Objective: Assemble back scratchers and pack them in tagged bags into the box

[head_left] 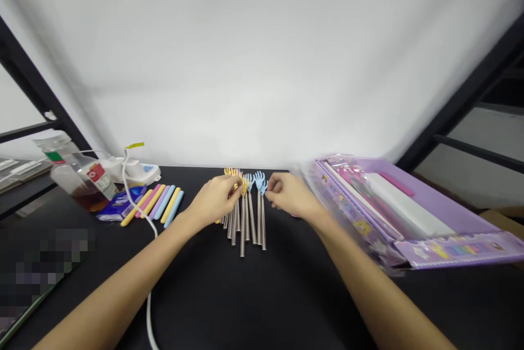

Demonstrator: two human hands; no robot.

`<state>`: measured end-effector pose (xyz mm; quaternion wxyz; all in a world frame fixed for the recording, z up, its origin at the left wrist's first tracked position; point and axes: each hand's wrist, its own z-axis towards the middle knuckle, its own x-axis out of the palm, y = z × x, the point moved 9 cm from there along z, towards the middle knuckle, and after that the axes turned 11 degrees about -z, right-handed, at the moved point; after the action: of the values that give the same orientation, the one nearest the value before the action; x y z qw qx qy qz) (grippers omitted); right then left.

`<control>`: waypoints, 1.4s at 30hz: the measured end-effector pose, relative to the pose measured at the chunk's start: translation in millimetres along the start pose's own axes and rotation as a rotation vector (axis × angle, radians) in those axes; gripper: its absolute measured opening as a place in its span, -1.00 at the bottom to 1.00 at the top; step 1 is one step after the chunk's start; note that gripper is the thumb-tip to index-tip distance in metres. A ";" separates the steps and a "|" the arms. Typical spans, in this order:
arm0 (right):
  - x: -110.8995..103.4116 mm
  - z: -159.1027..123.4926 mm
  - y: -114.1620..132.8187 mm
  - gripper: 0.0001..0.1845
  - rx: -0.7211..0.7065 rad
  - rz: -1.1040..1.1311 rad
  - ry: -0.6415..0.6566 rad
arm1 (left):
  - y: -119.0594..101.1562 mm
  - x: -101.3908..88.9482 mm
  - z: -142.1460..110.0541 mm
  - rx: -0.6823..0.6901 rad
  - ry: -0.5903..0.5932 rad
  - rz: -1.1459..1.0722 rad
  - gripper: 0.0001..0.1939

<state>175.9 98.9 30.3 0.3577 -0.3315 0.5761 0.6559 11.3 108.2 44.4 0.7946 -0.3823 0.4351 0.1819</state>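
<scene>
Several back scratchers lie in a row on the black tabletop, with metal rods (243, 230) pointing toward me. Their hand-shaped plastic heads are yellow or blue, and a bit of purple shows at the back. My left hand (215, 197) reaches over the left part of the row and covers some rods. Its thumb and fingers are pinched at a yellow head (244, 185). On the other side, my right hand (292, 194) has its fingers curled together against the edge of a blue head (261, 181). Its fingertips are partly hidden.
Coloured sticks (158, 205) lie at left beside a blue packet (120, 205), a tilted bottle (88, 175) and a power strip (149, 172). A white cable (149, 306) runs under my left forearm. At right stands a purple box (434, 202) with clear plastic wrap.
</scene>
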 end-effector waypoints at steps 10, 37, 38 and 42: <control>25.3 -16.6 -2.9 -0.83 -0.052 -0.019 -0.119 | 15.0 -2.6 -14.0 -0.126 0.090 0.167 -0.75; 2.8 -13.7 -19.1 -0.47 0.159 0.762 -0.067 | 54.5 -16.4 -20.1 -0.483 0.051 0.350 -0.62; -2.5 -13.7 -19.1 -0.42 0.150 0.843 -0.073 | 54.0 -16.9 -18.4 -0.458 0.031 0.315 -0.64; -17.9 -12.1 -25.5 -0.66 0.139 1.073 -0.108 | 32.1 -19.0 -9.4 -0.156 -0.090 0.236 -0.74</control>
<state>207.2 87.4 30.9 0.0229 0.0677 0.6873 0.7229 -24.4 122.5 42.7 0.7542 -0.3806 0.4256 0.3244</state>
